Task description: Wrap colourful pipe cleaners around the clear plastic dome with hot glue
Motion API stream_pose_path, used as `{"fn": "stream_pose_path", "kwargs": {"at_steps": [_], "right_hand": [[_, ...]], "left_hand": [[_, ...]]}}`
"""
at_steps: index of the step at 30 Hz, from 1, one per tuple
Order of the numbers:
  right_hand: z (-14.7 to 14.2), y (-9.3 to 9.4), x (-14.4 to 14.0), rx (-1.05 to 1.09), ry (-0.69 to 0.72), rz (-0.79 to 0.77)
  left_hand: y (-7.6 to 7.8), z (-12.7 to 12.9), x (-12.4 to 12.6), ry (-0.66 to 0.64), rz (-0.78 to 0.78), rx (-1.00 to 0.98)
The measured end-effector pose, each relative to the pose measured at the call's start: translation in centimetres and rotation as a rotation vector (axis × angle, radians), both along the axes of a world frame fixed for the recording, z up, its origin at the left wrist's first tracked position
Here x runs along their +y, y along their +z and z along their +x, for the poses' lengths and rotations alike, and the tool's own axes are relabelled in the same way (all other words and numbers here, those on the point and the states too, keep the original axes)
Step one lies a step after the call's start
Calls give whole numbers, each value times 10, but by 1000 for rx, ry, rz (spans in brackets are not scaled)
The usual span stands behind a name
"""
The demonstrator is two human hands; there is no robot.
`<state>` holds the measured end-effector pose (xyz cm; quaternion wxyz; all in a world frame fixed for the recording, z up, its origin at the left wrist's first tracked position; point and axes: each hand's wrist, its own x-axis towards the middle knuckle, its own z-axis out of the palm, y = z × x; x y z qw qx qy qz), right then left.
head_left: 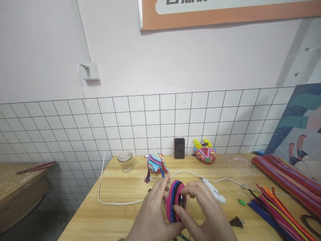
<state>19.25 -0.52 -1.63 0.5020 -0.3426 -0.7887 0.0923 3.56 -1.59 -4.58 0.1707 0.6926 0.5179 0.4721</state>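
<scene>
Both my hands hold a round piece wrapped in pink, blue and black pipe cleaners (175,200) above the wooden table (112,207). My left hand (155,211) cups its left side with the fingers spread along it. My right hand (203,211) grips its right side, thumb and fingertips pressing on the rim. A white glue gun (213,191) lies just right of my right hand, its cable running left across the table.
A colourful pipe-cleaner figure (155,163), a small glass jar (125,161), a black phone (179,148) against the tiled wall and a horned colourful mask (205,152) stand at the back. Bundles of pipe cleaners (281,201) lie at the right. A painted canvas (298,134) leans far right.
</scene>
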Motion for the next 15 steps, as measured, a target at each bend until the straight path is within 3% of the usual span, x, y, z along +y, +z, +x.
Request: {"fn": "stream_pose_path", "kwargs": {"at_steps": [4,9,15], "right_hand": [[-4,-8,-1,17,-108,-12],[3,-12,6,-86,-159,62],[11,-4,12,-126,-87,130]], "left_hand": [[-4,0,-1,-41,15,47],[10,1,-6,-76,-84,104],[20,6,-2,-26,-177,98]]}}
